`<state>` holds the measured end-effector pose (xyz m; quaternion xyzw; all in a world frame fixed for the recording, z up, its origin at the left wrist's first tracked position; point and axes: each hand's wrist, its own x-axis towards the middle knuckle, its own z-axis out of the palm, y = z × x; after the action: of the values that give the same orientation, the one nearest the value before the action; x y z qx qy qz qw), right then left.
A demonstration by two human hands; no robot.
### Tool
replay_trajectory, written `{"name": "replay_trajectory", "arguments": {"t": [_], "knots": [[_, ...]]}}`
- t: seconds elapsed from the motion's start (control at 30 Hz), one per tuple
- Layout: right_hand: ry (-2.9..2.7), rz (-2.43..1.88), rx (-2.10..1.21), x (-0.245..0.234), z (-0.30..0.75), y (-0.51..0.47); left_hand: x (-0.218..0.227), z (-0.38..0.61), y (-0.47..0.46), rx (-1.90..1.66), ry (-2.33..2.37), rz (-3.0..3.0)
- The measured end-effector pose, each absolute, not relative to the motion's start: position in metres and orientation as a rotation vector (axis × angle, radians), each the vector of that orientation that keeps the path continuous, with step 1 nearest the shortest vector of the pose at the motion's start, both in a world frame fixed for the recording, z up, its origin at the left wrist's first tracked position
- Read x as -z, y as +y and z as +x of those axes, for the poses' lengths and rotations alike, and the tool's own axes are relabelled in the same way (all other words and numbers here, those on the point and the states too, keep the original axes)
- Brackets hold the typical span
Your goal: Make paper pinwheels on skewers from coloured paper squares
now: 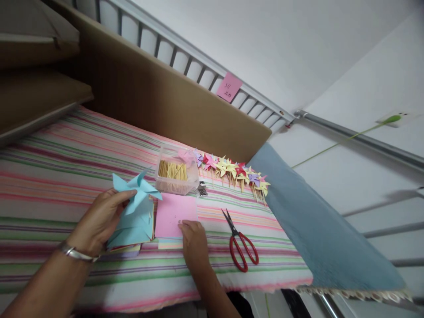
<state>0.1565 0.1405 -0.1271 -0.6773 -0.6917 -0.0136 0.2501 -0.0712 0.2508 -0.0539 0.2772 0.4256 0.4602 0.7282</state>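
Observation:
My left hand [108,211] pinches a light-blue paper pinwheel [139,187] near its middle, raised above the striped cloth. Beneath it lies a stack of blue cut paper squares [132,227], with other colours showing under them. My right hand [194,240] rests at the lower right part of a pink paper square [174,212], thumb and fingers drawn together. Something tiny shows at its fingertips, too small to name. Under the pink sheet, the edges of other pastel papers [170,244] stick out. Red-handled scissors [237,240] lie to the right of that hand, blades slightly apart.
A clear plastic box [175,185] of thin wooden sticks [174,170] stands behind the papers, a small dark item [202,190] beside it. Finished pinwheels [228,168] line up along a cardboard panel [159,88]. Cardboard boxes [39,97] are at the left; a blue cloth [311,216] hangs right.

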Motion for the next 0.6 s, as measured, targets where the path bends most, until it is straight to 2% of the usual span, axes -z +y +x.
{"name": "replay_trajectory", "arguments": {"t": [0.6], "knots": [[-1.955, -1.978, 0.121, 0.136, 0.155, 0.155, 0.044, -0.070, 0.248, -1.043, 0.877, 0.619]]}}
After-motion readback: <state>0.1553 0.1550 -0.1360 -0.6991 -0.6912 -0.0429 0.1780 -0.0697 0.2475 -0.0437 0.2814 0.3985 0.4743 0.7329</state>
